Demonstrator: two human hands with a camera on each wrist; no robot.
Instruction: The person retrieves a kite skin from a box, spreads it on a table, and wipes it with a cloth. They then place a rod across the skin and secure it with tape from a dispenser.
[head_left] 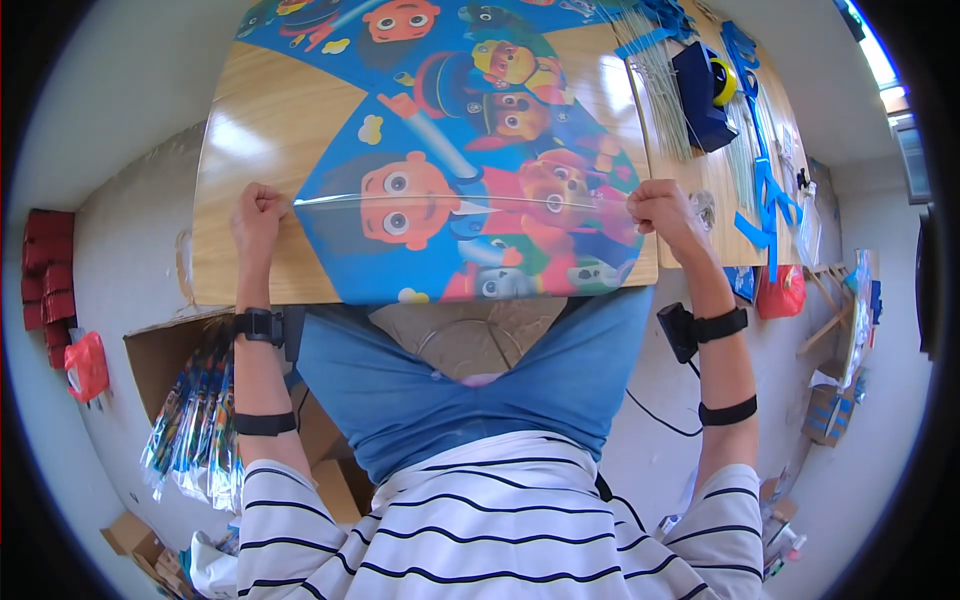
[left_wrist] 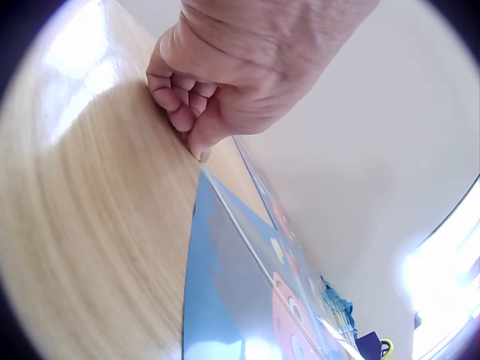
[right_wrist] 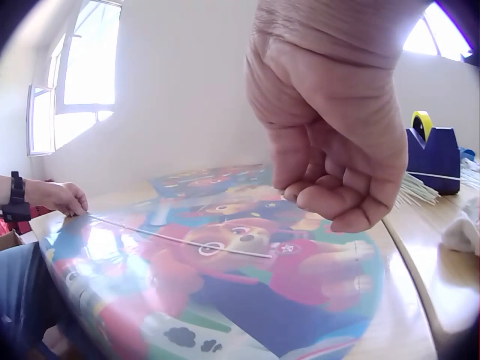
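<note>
A blue printed sheet with cartoon figures (head_left: 370, 260) lies on the wooden table (head_left: 240, 120), its glossy surface catching light. Across it runs a thin white rod (right_wrist: 217, 247), pointing from one hand to the other. A shiny clear strip of tape (head_left: 335, 200) stretches along the same line. At the sheet's left corner my left hand (head_left: 258, 213) pinches the strip's end between thumb and finger, close over the wood. My right hand (head_left: 668, 212) holds the other end over the sheet's right edge, fingers curled against the thumb; what lies between its fingertips is hardly visible.
At the right stand a dark blue tape dispenser (head_left: 700, 95) with a yellow roll, a bundle of thin rods (head_left: 655, 100) and blue ribbons (head_left: 765, 200). Another printed sheet (head_left: 340, 30) lies farther back. Below the table's left edge, a cardboard box (head_left: 165, 355) holds wrapped packets.
</note>
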